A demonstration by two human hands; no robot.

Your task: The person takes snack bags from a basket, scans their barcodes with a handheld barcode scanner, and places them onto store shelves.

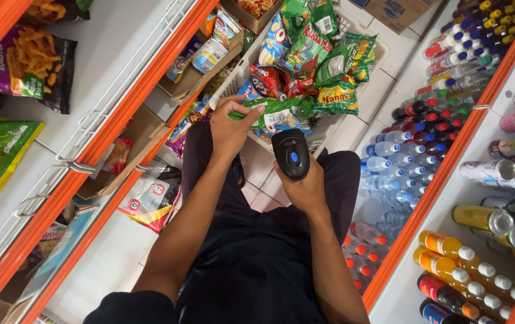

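Scanning a snack packet over the basket.
Right hand [308,186] clamped round black barcode scanner [291,153], aimed at green packet [275,112] pinched in left hand [230,126] above white basket [370,90] of snacks; probably needs barcode turned toward scanner window, held steady.

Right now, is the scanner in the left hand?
No, the right hand holds the black scanner; the left hand holds a green packet.
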